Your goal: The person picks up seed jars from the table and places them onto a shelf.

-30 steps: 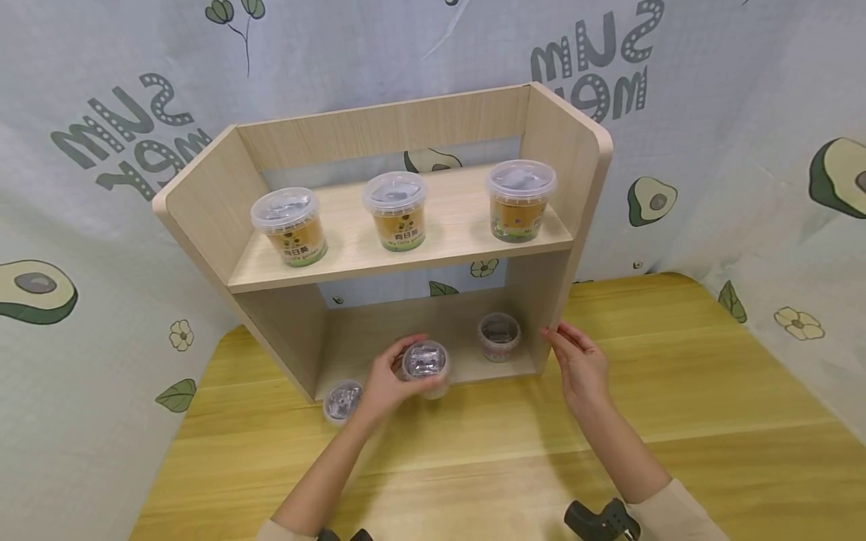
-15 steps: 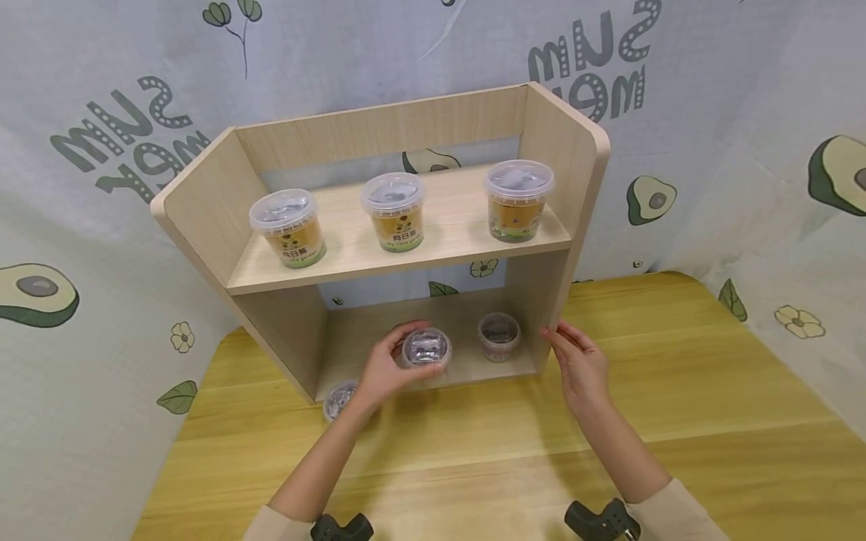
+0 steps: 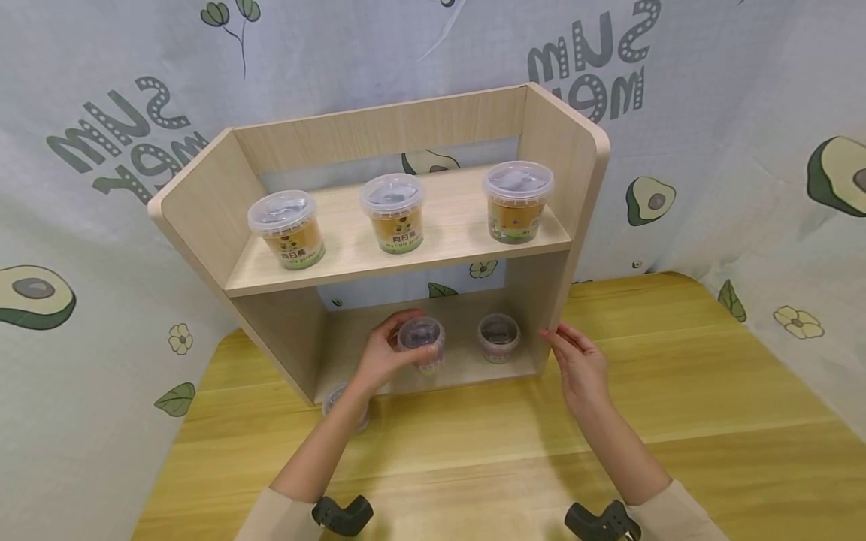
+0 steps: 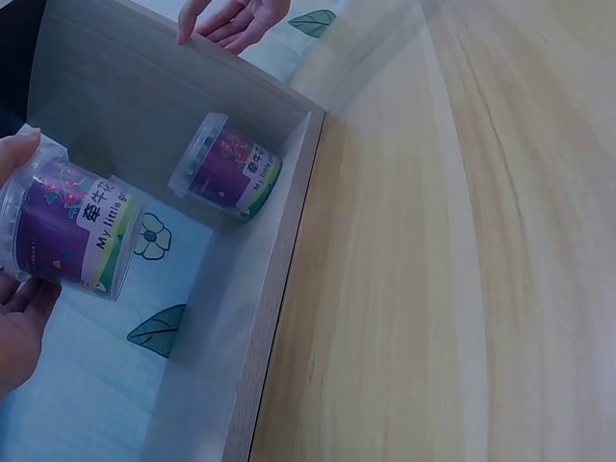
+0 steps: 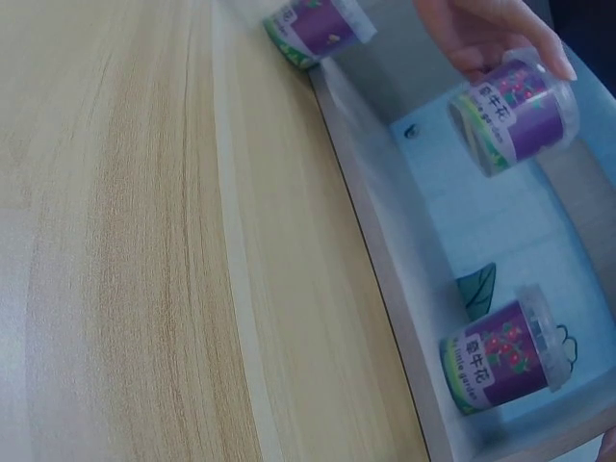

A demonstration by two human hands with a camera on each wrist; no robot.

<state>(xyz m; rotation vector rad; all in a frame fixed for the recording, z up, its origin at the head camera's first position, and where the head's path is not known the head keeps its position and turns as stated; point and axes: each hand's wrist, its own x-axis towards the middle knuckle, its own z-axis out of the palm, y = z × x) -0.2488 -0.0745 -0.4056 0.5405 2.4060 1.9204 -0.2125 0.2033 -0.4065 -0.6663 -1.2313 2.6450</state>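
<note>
My left hand (image 3: 386,362) grips a clear-lidded plastic cup (image 3: 429,362) round its sides, thumb in front and fingers behind. In the left wrist view this cup (image 4: 72,226) has a purple label with red flowers, and its base is raised above the shelf's bottom board. My right hand (image 3: 585,370) pinches the right side panel of the pale wooden shelf unit (image 3: 399,269) near its lower front edge. A matching purple cup (image 3: 499,347) stands on the bottom board at the right. Another purple-labelled cup (image 5: 313,29) stands at the lower left front corner, partly hidden by my left forearm.
On the upper board stand three yellow-labelled lidded cups: left (image 3: 292,233), middle (image 3: 395,214) and right (image 3: 518,203). The unit sits on a wood-grain table (image 3: 473,466), before a patterned cloth backdrop (image 3: 737,113).
My left hand has carried its cup from the front edge back over the bottom board, and my forearm now covers more of the left cup. The right hand stays at the side panel.
</note>
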